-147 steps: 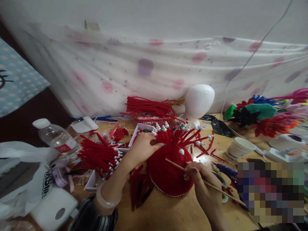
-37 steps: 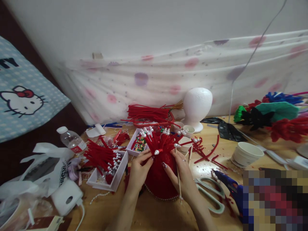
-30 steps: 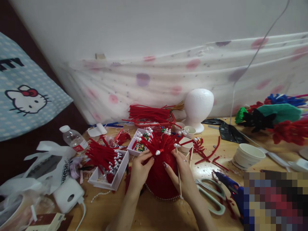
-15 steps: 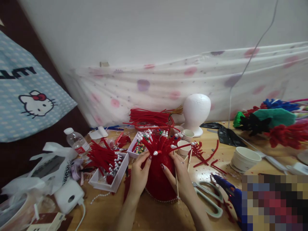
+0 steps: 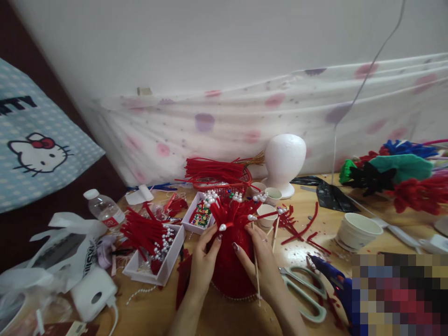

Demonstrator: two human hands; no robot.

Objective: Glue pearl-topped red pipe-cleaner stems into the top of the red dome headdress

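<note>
A red domed piece [image 5: 231, 266] stands at the front middle, edged with small pearls at its bottom and topped by red fuzzy stems with white pearl tips [image 5: 238, 210]. My left hand [image 5: 206, 252] grips its upper left side, thumb near a stem with a pearl at the front. On the upper right side is my right hand [image 5: 259, 261], its thumb on the red surface and its fingers behind the rim. A thin wooden stick [image 5: 256, 275] runs down beside the right hand.
Left of the hands is a white box [image 5: 171, 261] of pearl-tipped red stems; a bead box [image 5: 192, 224] sits behind. A white foam head [image 5: 285, 158] stands at the back. Scissors [image 5: 311, 303], a blue glue gun [image 5: 329, 270] and a white cup [image 5: 360, 228] are on the right.
The view has shifted slightly, so items on the left appear farther left and lower. Both hands keep their hold, and the stems on top lean a little differently.
</note>
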